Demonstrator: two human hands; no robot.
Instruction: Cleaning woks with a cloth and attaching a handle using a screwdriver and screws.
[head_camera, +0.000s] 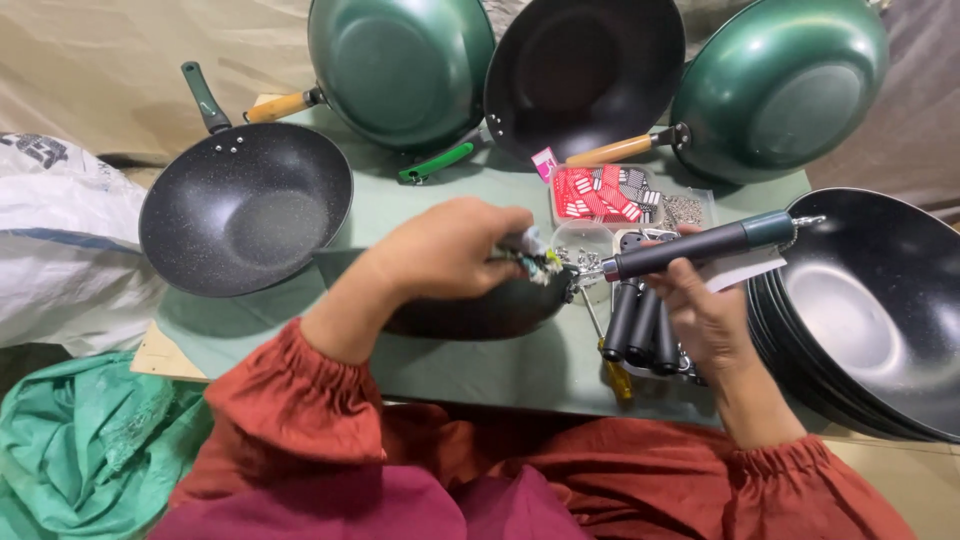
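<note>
My left hand (450, 250) is closed on the rim of a black wok (470, 312) lying on the green table, and pinches small metal parts at the wok's edge. My right hand (700, 310) grips a long black handle with a green end (700, 245) and holds its metal tip against the same rim spot. Both sleeves are rust red.
A black wok (245, 210) lies at the left. Two green woks (400, 65) (785, 85) and a dark one (585, 70) lean at the back. A stack of black woks (880, 310) stands at the right. Loose black handles (640, 330), a screwdriver (612, 370) and a parts box (610, 195) lie mid-table.
</note>
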